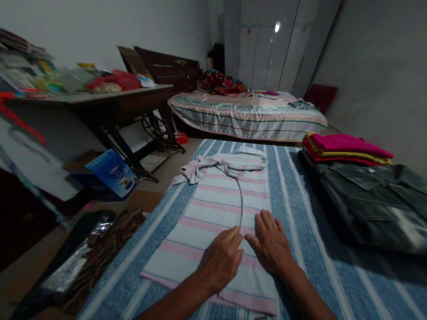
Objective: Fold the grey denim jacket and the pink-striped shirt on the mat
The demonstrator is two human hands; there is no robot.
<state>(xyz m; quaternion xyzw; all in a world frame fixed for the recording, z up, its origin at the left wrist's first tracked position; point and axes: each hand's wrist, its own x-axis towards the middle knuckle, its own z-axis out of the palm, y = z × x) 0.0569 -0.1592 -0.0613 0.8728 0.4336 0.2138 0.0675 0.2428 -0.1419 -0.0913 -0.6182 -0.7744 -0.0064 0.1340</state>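
A white garment (213,213) with pink stripes lies spread lengthwise on a blue striped bedspread (293,213); its far end is bunched up. Down its middle runs a thin dark line (241,200), a cord or an edge, I cannot tell which. My left hand (222,255) is on the cloth with its fingers curled in a pinch where this line meets the fingertips. Just to the right, my right hand (271,240) rests flat on the garment near its right side, fingers stretched forward and holding nothing. The two thumbs and fingertips nearly meet.
At right are a dark folded jacket (376,200) and a stack of pink, yellow and red cloths (350,144). A cluttered sewing table (133,95) and a blue box (113,173) stand left. Another bed (250,118) is behind.
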